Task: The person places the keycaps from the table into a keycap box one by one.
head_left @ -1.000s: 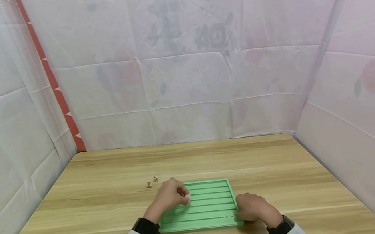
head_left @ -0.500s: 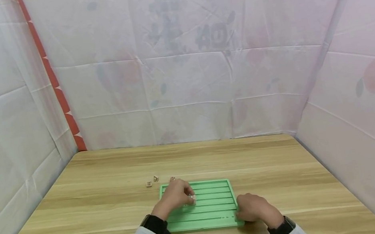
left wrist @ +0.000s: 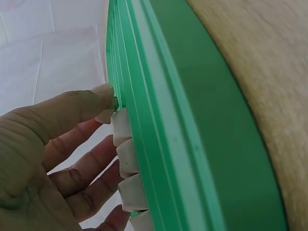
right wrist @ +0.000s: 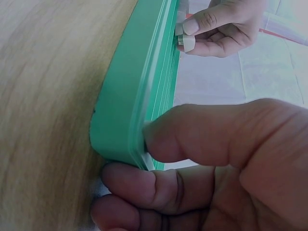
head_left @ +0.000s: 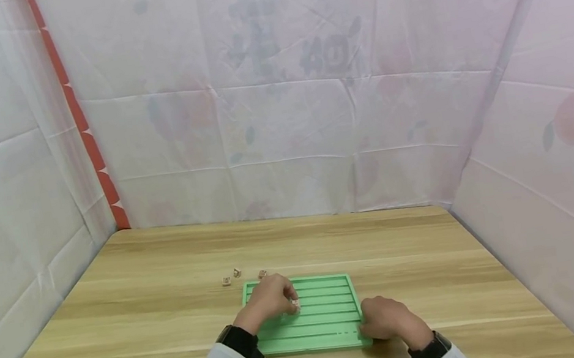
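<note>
My left hand (head_left: pixel 270 298) is over the middle of a ribbed green tray (head_left: pixel 330 316), pinching a pale keycap (right wrist: pixel 189 44) between thumb and finger. In the left wrist view that keycap is at the end of a row of pale keycaps (left wrist: pixel 129 159) set along one groove of the tray. The fingers of the left hand hide much of this row in the head view. At the tray's near right corner my right hand (head_left: pixel 388 316) grips the edge, thumb on top of the rim and fingers curled against the outer side.
Beyond the tray's far left corner, loose keycaps lie on the wooden table: one keycap (head_left: pixel 227 281) at left, another keycap (head_left: pixel 236 272) just behind it, and a third keycap (head_left: pixel 263 274) close to the tray. White sheeting (head_left: pixel 288 185) closes off the back and sides.
My left hand has moved a little to the right over the tray with the keycap, then held nearly still there. The right hand has kept its grip on the tray corner.
</note>
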A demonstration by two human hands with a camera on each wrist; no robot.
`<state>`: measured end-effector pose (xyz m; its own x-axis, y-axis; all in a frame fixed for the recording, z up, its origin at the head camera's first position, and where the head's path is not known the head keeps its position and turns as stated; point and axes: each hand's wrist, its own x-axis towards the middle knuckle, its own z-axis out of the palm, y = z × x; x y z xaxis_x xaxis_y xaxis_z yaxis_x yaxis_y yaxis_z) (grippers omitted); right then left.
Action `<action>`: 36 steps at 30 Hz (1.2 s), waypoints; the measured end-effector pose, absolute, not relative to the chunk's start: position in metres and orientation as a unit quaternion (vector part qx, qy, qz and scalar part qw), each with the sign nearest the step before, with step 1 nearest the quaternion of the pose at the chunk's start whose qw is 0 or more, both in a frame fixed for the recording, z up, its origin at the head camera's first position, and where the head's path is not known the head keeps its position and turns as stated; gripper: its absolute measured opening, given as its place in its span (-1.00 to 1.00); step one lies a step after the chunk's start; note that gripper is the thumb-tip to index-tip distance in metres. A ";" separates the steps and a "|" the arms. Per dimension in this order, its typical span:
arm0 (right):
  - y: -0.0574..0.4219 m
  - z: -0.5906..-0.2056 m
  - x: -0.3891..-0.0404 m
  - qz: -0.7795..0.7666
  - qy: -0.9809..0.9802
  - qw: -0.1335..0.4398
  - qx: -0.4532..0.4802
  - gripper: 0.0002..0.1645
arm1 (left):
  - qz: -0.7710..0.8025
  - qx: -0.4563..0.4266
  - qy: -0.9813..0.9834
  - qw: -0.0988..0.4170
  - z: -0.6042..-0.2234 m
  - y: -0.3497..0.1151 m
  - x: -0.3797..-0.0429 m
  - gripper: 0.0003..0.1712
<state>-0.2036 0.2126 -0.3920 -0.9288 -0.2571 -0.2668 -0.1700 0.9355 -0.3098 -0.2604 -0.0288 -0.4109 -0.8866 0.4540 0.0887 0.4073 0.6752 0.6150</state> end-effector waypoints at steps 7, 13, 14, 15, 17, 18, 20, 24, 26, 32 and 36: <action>0.213 -0.390 -0.201 -0.143 0.972 0.153 -0.107 -0.83 | 0.322 0.231 0.917 0.042 -0.410 -0.025 -0.258 -0.83; 0.213 -0.391 -0.201 -0.142 0.972 0.153 -0.106 -0.82 | 0.293 0.230 0.927 0.042 -0.408 -0.023 -0.257 -0.81; 0.213 -0.391 -0.202 -0.142 0.972 0.153 -0.107 -0.82 | 0.288 0.231 0.928 0.041 -0.408 -0.022 -0.256 -0.80; 0.213 -0.391 -0.202 -0.141 0.972 0.153 -0.107 -0.82 | 0.285 0.231 0.929 0.041 -0.408 -0.022 -0.256 -0.80; 0.214 -0.391 -0.202 -0.141 0.972 0.151 -0.108 -0.82 | 0.277 0.234 0.931 0.039 -0.409 -0.021 -0.256 -0.79; 0.214 -0.392 -0.202 -0.141 0.972 0.150 -0.109 -0.82 | 0.275 0.235 0.931 0.039 -0.409 -0.021 -0.257 -0.78; 0.214 -0.392 -0.202 -0.141 0.973 0.148 -0.110 -0.82 | 0.276 0.235 0.931 0.041 -0.409 -0.021 -0.257 -0.78; 0.214 -0.392 -0.202 -0.140 0.973 0.147 -0.110 -0.81 | 0.282 0.237 0.928 0.047 -0.409 -0.021 -0.256 -0.79; 0.214 -0.392 -0.202 -0.140 0.973 0.147 -0.109 -0.82 | 0.285 0.238 0.927 0.050 -0.410 -0.021 -0.257 -0.80; 0.215 -0.393 -0.203 -0.140 0.973 0.152 -0.106 -0.82 | 0.279 0.239 0.928 0.055 -0.410 -0.021 -0.259 -0.82; 0.214 -0.392 -0.202 -0.142 0.973 0.152 -0.105 -0.81 | 0.279 0.242 0.928 0.056 -0.409 -0.021 -0.258 -0.82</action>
<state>-0.2022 0.2144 -0.3920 -0.9320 -0.2474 -0.2648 -0.1611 0.9375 -0.3085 -0.2582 -0.0212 -0.4088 -0.8769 0.4797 0.0302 0.4170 0.7280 0.5442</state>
